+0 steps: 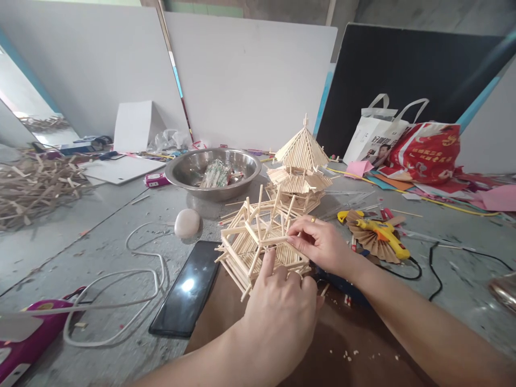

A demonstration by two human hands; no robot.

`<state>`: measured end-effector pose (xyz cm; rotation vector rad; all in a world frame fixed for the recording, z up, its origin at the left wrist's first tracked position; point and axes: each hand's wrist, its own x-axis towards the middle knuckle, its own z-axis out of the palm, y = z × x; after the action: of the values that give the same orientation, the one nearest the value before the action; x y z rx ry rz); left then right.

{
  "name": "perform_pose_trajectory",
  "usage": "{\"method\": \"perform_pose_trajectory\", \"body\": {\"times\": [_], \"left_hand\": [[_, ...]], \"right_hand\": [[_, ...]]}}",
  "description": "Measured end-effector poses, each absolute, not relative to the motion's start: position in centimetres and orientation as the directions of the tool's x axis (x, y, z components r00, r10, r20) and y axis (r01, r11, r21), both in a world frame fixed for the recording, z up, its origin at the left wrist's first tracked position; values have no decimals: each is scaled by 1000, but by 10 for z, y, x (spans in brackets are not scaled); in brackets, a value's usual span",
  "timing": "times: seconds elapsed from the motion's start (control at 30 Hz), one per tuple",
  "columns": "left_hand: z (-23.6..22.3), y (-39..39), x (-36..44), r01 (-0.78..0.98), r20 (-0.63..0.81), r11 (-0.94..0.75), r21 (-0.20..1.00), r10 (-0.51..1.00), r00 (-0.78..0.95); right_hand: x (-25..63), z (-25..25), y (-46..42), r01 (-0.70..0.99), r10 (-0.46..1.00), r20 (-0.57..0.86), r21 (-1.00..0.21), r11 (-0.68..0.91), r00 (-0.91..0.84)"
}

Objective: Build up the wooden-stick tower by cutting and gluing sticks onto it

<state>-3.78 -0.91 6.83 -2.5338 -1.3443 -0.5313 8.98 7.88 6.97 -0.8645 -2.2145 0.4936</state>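
Observation:
A small model built of thin wooden sticks (242, 236), with a many-sided frame and upright posts, sits in front of me. My left hand (282, 317) is at its near side, index fingertip touching a stick by the upper rim. The other fingers are curled, and anything inside them is hidden. At the right side of the rim, my right hand (322, 244) pinches a wooden stick (276, 241) between thumb and fingers. Just behind stands a finished-looking stick pavilion (300, 177) with a pointed, tiered roof. A brown board (342, 344) lies beneath the hands.
A phone (187, 290), a white cable (161, 263) and a pale rounded stone-like object (187, 223) lie left. Behind is a metal basin (177, 180) holding a plastic-wrapped bundle. A yellow glue gun (385, 236) is right, with bags (427, 153) further back. Stick piles (36, 188) lie far left.

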Motion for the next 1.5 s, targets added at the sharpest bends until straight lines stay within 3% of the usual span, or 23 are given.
{"method": "perform_pose_trajectory", "body": {"times": [0.13,0.27,0.47,0.73,1.07,1.17,1.23,1.37,1.5], "left_hand": [[79,-10,-44,775,533,-630,48,672,514],[91,-7,-46,797,612,-603,43,646,456],[83,-8,-37,776,499,-627,63,693,519],[70,-9,-18,713,384,-697,79,681,623],[36,-17,-4,740,246,-537,404,843,478],[31,-17,-5,705,192,-458,541,884,426],[29,-15,-7,642,141,-371,671,914,382],[22,-10,-11,422,5,-130,897,959,283],[13,-8,-12,223,-76,14,975,959,272]], "right_hand": [[105,74,71,442,695,483,-541,716,-534],[126,79,52,454,682,479,-514,728,-553],[144,78,20,478,645,465,-435,763,-606],[163,58,3,510,687,475,-461,727,-550],[172,27,2,488,737,397,-565,666,-547],[187,24,12,555,792,381,-568,608,-477],[198,21,19,695,859,336,-505,511,-387],[211,13,28,906,931,137,-221,362,-339],[208,5,28,940,945,-33,-121,320,-325]]}}
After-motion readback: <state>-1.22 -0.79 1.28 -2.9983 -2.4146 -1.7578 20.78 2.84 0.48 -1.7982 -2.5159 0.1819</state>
